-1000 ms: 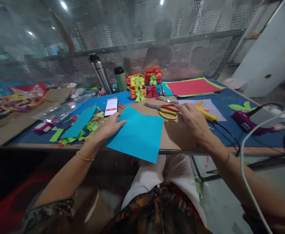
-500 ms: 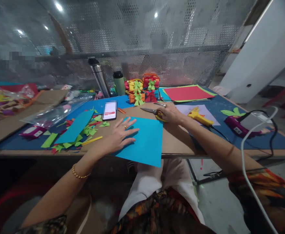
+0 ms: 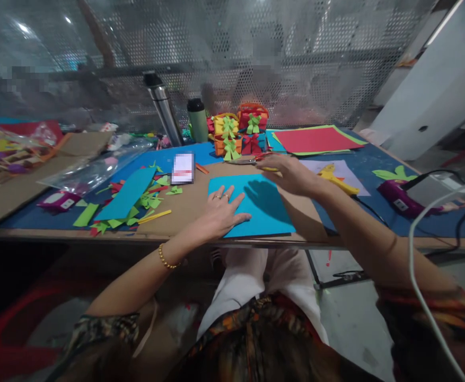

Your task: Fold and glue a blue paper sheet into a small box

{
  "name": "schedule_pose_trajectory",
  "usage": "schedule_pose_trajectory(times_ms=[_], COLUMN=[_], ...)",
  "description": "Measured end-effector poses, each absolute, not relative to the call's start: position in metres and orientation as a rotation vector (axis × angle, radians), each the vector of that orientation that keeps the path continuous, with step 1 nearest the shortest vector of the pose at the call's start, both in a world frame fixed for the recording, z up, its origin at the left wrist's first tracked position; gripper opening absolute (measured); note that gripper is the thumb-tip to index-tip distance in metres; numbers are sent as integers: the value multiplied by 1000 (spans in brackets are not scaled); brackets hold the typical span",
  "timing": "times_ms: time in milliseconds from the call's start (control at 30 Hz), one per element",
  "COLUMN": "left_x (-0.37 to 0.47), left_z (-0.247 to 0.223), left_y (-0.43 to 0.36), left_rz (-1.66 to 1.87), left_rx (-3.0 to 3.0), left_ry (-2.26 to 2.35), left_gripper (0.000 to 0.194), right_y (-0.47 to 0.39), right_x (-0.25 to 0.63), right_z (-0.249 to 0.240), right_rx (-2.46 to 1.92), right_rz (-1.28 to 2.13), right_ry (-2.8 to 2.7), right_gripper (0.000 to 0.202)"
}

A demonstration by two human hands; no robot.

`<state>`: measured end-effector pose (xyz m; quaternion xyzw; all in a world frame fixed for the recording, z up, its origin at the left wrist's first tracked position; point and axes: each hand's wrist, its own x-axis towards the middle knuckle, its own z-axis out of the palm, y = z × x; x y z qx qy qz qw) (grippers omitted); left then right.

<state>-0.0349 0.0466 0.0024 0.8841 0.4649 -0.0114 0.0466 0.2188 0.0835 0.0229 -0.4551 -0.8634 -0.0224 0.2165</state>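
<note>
Flat on the blue paper sheet (image 3: 256, 212) rests my left hand (image 3: 222, 211), its fingers spread. The sheet lies on brown cardboard (image 3: 184, 204) at the table's front edge. My right hand (image 3: 290, 172) is raised over the sheet's far right part and casts a shadow on it. Scissors (image 3: 242, 161) lie just beyond the sheet, their handles partly behind my right hand. Whether the right fingers touch the handles cannot be made out.
Left of the sheet are a phone (image 3: 182, 168), green and red scraps (image 3: 148, 200) and a blue strip (image 3: 129, 194). Paper boxes (image 3: 240, 130) and bottles (image 3: 196, 121) stand behind. At right lie a yellow glue gun (image 3: 338, 180), cables and red paper (image 3: 315, 139).
The blue sheet has moved right and turned straighter, with my left hand on it. My right hand has come off its grip on the scissors, which now lie farther back.
</note>
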Motion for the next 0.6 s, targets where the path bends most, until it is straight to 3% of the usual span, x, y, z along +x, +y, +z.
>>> schedule_pose_trajectory(times_ms=[67, 167, 300, 367, 500, 600], left_x=[-29, -31, -55, -72, -95, -98], left_z=[5, 7, 7, 4, -4, -5], left_y=[44, 35, 10, 0, -1, 4], left_rz=[-60, 5, 165, 153, 289, 395], left_rx=[2698, 2709, 2817, 2838, 2755, 2675], left_ry=[1426, 1354, 991, 765, 739, 749], left_gripper=[75, 74, 105, 107, 58, 47], right_y=[33, -26, -55, -58, -62, -65], right_x=[218, 218, 219, 220, 227, 240], right_z=[11, -16, -42, -45, -36, -27], right_rx=[-1126, -1145, -1176, -1191, -1172, -1142], right_rz=[176, 96, -222, -302, -278, -83], right_ry=[-2538, -2586, -2482, -2430, -2434, -2421], right_gripper=[55, 84, 60, 56, 54, 49])
